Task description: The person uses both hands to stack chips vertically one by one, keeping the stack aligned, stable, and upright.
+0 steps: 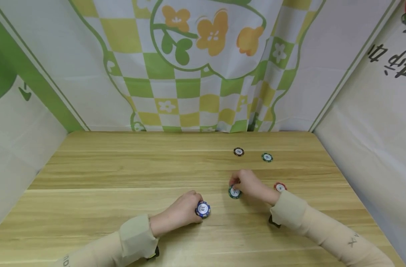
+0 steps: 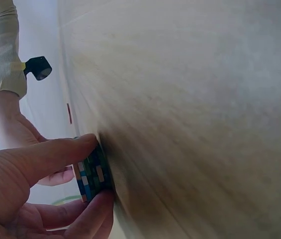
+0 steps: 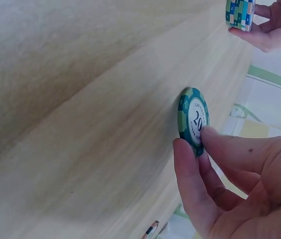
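Observation:
My left hand [image 1: 180, 211] grips a short stack of poker chips [image 2: 94, 172] by its sides, thumb on one side and fingers on the other. On top of the stack is a blue chip [image 1: 203, 209] marked 10; green and blue edges show below it in the left wrist view. To the right and a little farther back, my right hand [image 1: 251, 185] pinches a green poker chip [image 3: 194, 119] marked 20 between thumb and fingers, close over the table. Part of this chip's edge is behind the thumb.
Beyond the right hand, a black chip [image 1: 238, 151] and another green chip [image 1: 267, 157] lie flat on the wooden table [image 1: 106, 167]. A red chip [image 1: 280, 187] lies beside the right forearm. A checked curtain [image 1: 189, 89] hangs behind the table, with white cloth at both sides.

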Tool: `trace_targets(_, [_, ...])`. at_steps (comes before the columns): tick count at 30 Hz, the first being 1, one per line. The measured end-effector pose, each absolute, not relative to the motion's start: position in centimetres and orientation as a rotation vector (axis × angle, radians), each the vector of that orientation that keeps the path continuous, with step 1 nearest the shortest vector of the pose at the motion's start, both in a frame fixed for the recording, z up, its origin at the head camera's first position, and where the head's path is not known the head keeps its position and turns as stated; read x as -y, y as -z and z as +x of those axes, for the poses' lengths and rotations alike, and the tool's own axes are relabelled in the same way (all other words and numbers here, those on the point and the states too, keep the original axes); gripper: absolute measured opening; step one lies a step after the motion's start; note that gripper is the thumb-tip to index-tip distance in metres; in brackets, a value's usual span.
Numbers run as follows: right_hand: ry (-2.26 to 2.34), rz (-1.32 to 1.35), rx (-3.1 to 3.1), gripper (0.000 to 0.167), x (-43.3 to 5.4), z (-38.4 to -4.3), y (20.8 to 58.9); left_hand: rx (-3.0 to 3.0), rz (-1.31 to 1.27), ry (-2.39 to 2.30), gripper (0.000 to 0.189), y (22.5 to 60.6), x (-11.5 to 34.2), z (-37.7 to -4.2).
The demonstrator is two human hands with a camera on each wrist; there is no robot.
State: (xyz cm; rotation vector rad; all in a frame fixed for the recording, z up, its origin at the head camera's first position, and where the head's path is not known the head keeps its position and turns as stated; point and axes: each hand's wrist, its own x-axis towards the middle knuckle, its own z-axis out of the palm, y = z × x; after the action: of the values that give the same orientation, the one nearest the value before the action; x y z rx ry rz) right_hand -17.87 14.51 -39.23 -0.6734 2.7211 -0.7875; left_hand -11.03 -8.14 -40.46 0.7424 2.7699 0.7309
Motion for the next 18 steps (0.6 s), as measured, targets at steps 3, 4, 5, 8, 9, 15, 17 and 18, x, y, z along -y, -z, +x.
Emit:
trace_targets(3, [0.808, -0.627, -2.696, 0.009, -14.5, -17.8, 39.0, -2.77, 0.742, -0.716, 0.037, 40.3, 8.0, -11.0])
trace_targets(4, [0.811, -0.612, -2.688, 0.008, -14.5, -17.8, 38.9, -2.769, 0.74, -0.709, 0.037, 40.2, 8.0, -11.0])
trace_targets(5, [0.817, -0.592, -2.677, 0.007, -14.5, -17.8, 38.8, -2.767, 0.74, -0.704, 0.037, 40.2, 7.9, -11.0])
trace_targets(8, [0.841, -0.532, -2.641, 0.006, -14.3, -17.6, 38.6, -2.76, 0.736, -0.697, 0.037, 40.2, 7.9, -11.0])
trace_targets(9, [0.85, -0.505, -2.628, 0.005, -14.3, -17.6, 38.6, -2.761, 0.737, -0.693, 0.037, 40.2, 7.8, -11.0])
trace_targets(15, [0.997, -0.285, -2.486, 0.006, -13.8, -17.1, 38.4, -2.767, 0.749, -0.667, 0.04, 40.2, 7.6, -11.1])
trace_targets(17, [1.041, -0.231, -2.445, 0.007, -13.5, -17.0, 38.4, -2.77, 0.748, -0.653, 0.041, 40.2, 7.6, -11.1])
trace_targets(18, [1.053, -0.219, -2.431, 0.008, -13.4, -16.9, 38.4, -2.771, 0.746, -0.646, 0.041, 40.2, 7.5, -11.1])
